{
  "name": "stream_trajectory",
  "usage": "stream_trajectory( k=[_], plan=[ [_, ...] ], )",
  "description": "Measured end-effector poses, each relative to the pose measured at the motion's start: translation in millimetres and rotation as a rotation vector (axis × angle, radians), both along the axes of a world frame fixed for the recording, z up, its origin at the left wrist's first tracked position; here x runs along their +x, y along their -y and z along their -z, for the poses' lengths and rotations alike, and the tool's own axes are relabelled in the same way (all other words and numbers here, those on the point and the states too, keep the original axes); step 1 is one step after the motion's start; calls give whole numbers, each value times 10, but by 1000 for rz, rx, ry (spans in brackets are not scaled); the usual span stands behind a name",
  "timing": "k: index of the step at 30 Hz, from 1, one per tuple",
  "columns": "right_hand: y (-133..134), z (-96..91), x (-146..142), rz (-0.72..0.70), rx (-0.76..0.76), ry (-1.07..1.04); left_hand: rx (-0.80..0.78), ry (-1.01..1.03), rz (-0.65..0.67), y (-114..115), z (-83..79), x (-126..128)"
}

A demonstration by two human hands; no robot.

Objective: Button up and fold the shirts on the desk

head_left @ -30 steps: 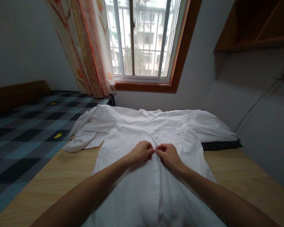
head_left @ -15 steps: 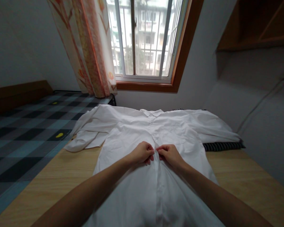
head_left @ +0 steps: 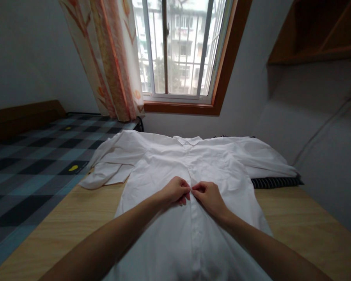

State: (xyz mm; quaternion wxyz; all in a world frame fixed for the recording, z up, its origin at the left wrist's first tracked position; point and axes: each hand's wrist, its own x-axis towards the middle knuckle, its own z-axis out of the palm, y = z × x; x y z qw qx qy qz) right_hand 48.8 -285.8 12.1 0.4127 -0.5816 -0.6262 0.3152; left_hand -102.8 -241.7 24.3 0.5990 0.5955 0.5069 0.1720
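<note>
A white collared shirt (head_left: 160, 166) lies front up on a wooden table, its collar at the far side and its sleeves out to both sides. My left hand (head_left: 177, 190) pinches the edge of the front placket at mid-length. Just right of it, my right hand (head_left: 208, 195) pinches the other side of the placket, the fingertips of both hands almost meeting. Whether a button is between the fingers is too small to make out. Below the hands the placket runs straight toward me.
A bed with a checked cover (head_left: 41, 168) adjoins the wooden table (head_left: 298, 214) on the left. Dark striped fabric (head_left: 276, 182) lies under the right sleeve. Behind are a window (head_left: 178, 50) and a floral curtain (head_left: 111, 58). A wooden shelf (head_left: 316, 35) hangs upper right.
My right hand has shifted slightly left and down, closing the gap to my left hand. The placket between and below them lies flatter. My left hand has barely moved.
</note>
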Motion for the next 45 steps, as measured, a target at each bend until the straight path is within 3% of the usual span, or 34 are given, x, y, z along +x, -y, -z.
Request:
stream_trajectory(
  k=[9, 18, 25, 32, 39, 45],
  plan=[
    [78, 26, -90, 91, 143, 162, -53, 28, -77, 78, -119, 41],
    [98, 91, -108, 80, 212, 338, -17, 21, -74, 60, -24, 38],
    [109, 112, -112, 68, 240, 337, 34, 0, -120, 131, -51, 60],
    [49, -48, -70, 86, 84, 225, 156, -75, -83, 144, -5, 49],
    [7, -99, -44, -20, 147, 623, 494, -313, 22, 115, -20, 12],
    [-11, -81, -15, -70, 167, 619, 615, -379, 85, 134, -67, 5]
  ],
)
